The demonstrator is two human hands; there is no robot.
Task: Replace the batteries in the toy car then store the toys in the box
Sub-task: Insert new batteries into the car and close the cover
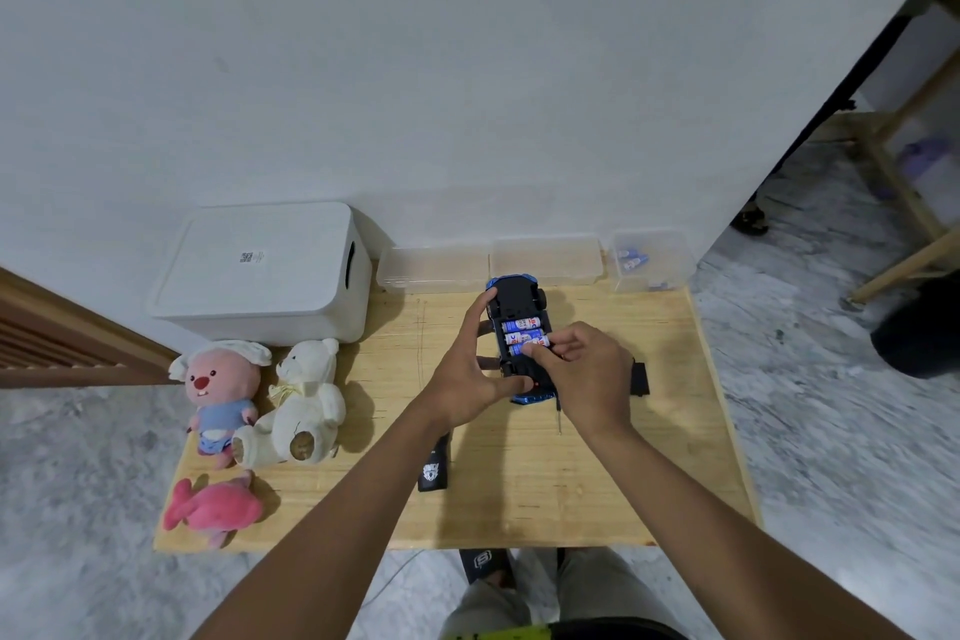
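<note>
left hand [467,374] grips toy car [515,297] | right hand [587,374] pinches battery [539,341] | far edge

The person is wearing pale grey-beige trousers [592,582] and a black slide sandal [485,564] that is carrying a white logo on its strap. Both forearms [332,509] are showing bare from the left hand [465,382] and right hand [589,374] back to the frame edge. A yellow-and-black strip [501,633] is peeking in at the very bottom
</note>
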